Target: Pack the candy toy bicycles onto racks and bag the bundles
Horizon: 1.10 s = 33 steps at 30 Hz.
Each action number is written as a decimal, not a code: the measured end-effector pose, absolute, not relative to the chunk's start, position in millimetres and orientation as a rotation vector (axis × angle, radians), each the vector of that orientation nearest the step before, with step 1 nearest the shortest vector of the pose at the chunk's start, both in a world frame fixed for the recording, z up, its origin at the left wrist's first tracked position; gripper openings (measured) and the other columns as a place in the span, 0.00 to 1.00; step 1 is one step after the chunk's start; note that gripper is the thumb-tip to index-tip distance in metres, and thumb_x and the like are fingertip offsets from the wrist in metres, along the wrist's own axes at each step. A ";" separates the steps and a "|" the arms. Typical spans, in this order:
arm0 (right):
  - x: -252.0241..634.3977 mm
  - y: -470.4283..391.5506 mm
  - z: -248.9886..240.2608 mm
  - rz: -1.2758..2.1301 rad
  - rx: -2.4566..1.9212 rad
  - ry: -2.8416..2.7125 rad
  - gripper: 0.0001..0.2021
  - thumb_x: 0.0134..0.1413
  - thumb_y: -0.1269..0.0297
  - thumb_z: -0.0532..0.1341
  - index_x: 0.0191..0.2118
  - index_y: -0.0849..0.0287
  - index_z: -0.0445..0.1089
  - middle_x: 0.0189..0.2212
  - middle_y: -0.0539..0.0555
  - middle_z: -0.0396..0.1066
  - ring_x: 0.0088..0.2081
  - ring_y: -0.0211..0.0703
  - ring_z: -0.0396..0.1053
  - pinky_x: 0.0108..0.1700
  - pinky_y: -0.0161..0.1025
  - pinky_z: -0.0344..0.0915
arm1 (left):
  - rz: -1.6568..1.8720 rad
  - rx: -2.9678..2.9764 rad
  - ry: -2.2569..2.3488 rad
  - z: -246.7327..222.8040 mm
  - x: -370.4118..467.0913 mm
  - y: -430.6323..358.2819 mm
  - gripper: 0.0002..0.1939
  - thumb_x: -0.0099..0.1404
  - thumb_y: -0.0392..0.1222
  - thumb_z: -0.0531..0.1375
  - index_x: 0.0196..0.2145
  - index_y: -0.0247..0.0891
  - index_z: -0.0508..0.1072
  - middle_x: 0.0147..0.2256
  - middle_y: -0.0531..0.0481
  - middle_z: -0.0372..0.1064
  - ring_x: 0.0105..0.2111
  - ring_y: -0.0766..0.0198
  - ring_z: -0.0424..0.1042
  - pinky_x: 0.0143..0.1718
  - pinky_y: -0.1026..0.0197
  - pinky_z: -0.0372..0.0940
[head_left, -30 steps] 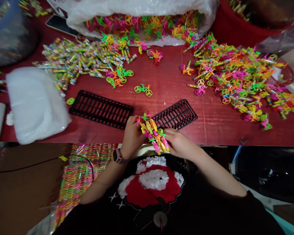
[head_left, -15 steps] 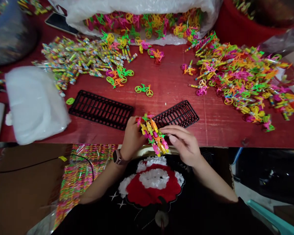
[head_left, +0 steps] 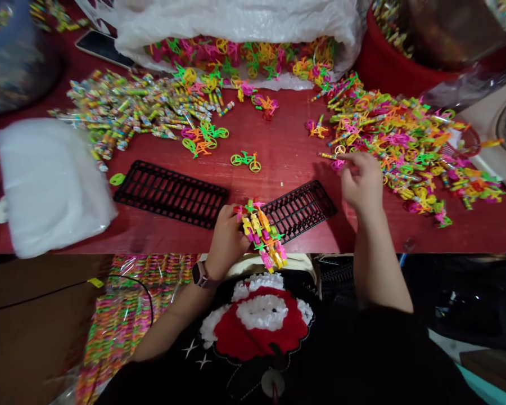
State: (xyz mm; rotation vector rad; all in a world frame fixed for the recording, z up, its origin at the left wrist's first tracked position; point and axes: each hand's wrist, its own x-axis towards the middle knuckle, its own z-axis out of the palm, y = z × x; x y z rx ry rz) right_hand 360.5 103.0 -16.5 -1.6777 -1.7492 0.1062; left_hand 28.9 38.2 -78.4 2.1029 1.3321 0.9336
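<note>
My left hand [head_left: 230, 237], closed and wearing a wristwatch, holds a cluster of small plastic toy bicycles [head_left: 263, 233] in yellow, pink and green at the table's front edge. Out to the right, my right hand [head_left: 363, 183] has its index finger stretched over a pink toy bicycle with a candy tube [head_left: 336, 163], partly covered by the fingers. The thumb is apart from the index finger. Two black plastic racks lie nearby: a left rack [head_left: 171, 191] beside my left hand and a right rack [head_left: 301, 208] behind the cluster. One green and orange toy bicycle [head_left: 247, 161] lies mid-table.
Bicycles with candy tubes form a large pile [head_left: 405, 140] at right. Wrapped candy tubes [head_left: 130, 104] are heaped at left, near a stack of clear plastic bags [head_left: 54, 185]. Behind are a white sack [head_left: 236, 22] of toy bicycles and a red tub [head_left: 392, 70].
My right hand has left the cluster and moved right and away from me to the edge of the bicycle pile. My left hand keeps the cluster in nearly the same place.
</note>
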 end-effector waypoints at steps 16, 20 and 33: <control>354.7 104.6 -39.8 0.232 -1.836 -1.828 0.17 0.66 0.63 0.56 0.51 0.58 0.81 0.41 0.61 0.76 0.40 0.51 0.72 0.45 0.46 0.69 | 0.902 2.099 1.311 -77.3 26.8 39.3 0.07 0.65 0.37 0.61 0.28 0.39 0.72 0.36 0.45 0.72 0.40 0.55 0.68 0.42 0.56 0.63; 349.4 100.1 -41.3 0.500 -1.863 -1.791 0.21 0.67 0.47 0.58 0.45 0.59 0.80 0.31 0.57 0.77 0.33 0.47 0.71 0.38 0.42 0.65 | 0.932 2.114 1.291 -75.9 27.4 39.8 0.04 0.64 0.36 0.60 0.31 0.39 0.73 0.36 0.46 0.72 0.39 0.56 0.69 0.40 0.56 0.62; 368.6 85.1 -38.4 0.234 -2.004 -1.905 0.19 0.66 0.44 0.60 0.34 0.55 0.74 0.38 0.59 0.73 0.45 0.58 0.66 0.50 0.57 0.65 | 0.861 2.087 1.185 -72.5 22.5 38.9 0.05 0.63 0.40 0.61 0.30 0.40 0.73 0.36 0.46 0.73 0.41 0.54 0.71 0.44 0.54 0.66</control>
